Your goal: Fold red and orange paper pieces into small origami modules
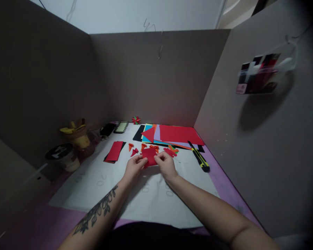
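Between my two hands a small square of red paper [149,157] is held up above the white mat. My left hand [134,167] pinches its left edge between thumb and fingers. On the opposite edge, my right hand [167,166] grips it the same way. Just beyond the paper lie several small folded paper pieces in orange and red, such as an orange one [130,146] and a red one [134,152]. Red, orange and green paper strips [172,150] lie beyond my right hand.
A stack of coloured sheets [181,134] lies at the back, with a yellow-and-black utility knife [200,159] at right. Red cut papers [115,151] lie left. A lidded cup [65,158], yellow pot [79,139], phone [121,127] and paper star [136,120] stand along the left and back.
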The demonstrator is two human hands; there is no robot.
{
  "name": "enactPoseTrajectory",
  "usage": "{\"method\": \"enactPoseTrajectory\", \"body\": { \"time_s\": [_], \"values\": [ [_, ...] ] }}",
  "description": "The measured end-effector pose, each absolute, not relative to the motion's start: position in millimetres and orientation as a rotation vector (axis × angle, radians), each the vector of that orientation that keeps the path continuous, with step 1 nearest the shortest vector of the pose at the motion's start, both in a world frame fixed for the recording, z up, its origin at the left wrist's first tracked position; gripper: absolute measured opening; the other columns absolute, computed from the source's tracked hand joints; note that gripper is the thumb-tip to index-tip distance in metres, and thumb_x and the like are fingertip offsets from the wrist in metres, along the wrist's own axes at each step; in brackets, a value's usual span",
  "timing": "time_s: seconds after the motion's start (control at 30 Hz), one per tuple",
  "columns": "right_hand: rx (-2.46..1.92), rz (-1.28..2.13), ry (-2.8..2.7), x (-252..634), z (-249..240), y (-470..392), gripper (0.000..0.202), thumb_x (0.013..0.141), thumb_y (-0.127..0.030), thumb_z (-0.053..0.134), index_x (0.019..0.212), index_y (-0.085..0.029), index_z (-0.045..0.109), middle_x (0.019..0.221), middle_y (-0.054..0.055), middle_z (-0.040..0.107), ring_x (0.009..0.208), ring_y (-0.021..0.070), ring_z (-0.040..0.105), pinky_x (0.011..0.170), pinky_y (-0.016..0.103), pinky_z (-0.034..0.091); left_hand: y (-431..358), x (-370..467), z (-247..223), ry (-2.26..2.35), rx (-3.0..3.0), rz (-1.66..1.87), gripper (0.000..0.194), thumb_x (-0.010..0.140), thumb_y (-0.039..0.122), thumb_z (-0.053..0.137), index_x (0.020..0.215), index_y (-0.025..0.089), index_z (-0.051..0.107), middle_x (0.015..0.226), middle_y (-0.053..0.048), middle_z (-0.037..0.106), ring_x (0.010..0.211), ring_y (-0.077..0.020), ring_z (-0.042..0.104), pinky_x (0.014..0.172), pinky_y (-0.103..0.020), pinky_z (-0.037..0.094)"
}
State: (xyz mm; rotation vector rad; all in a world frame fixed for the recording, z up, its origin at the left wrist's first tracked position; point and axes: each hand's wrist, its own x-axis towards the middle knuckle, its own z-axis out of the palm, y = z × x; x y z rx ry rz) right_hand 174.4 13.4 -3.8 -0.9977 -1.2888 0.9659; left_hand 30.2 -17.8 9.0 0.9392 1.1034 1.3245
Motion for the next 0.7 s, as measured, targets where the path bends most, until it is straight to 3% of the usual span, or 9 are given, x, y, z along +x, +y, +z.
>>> {"method": "enactPoseTrajectory", "body": {
  "time_s": [0.23, 0.47, 0.7],
  "values": [
    [-0.949, 1.002, -1.277, 174.3, -4.8, 11.6, 0.023, 0.070, -0.032, 0.063, 0.059, -0.019, 0.047, 0.059, -0.004, 0.048, 0.057, 0.0117, 0.043, 0.059, 0.025, 0.037, -17.7, 30.7, 7.2, 1.166, 0.971, 1.387, 0.029, 0.063, 0.037, 0.074, 0.077, 0.013, 0.068, 0.069, -0.003, 0.067, 0.062, -0.0142, 0.058, 0.061, -0.024, 0.042],
    [-0.966, 1.013, -1.277, 175.3, -5.0, 11.6, 0.024, 0.070, -0.033, 0.063, 0.059, -0.019, 0.047, 0.058, -0.004, 0.048, 0.057, 0.0123, 0.043, 0.058, 0.026, 0.038, -18.1, 30.0, 6.6, 1.157, 1.045, 1.372, 0.024, 0.067, 0.037, 0.070, 0.069, 0.013, 0.067, 0.058, 0.001, 0.061, 0.052, -0.0102, 0.048, 0.051, -0.020, 0.033],
    [-0.964, 1.032, -1.242, 174.8, -9.5, 14.3, 0.022, 0.069, -0.030, 0.064, 0.058, -0.019, 0.049, 0.058, -0.004, 0.048, 0.057, 0.0113, 0.043, 0.058, 0.025, 0.036, -19.3, 31.0, 9.4, 1.179, 1.031, 1.354, 0.026, 0.066, 0.037, 0.070, 0.070, 0.011, 0.067, 0.058, 0.001, 0.060, 0.051, -0.0087, 0.045, 0.051, -0.020, 0.031]
  ]
}}
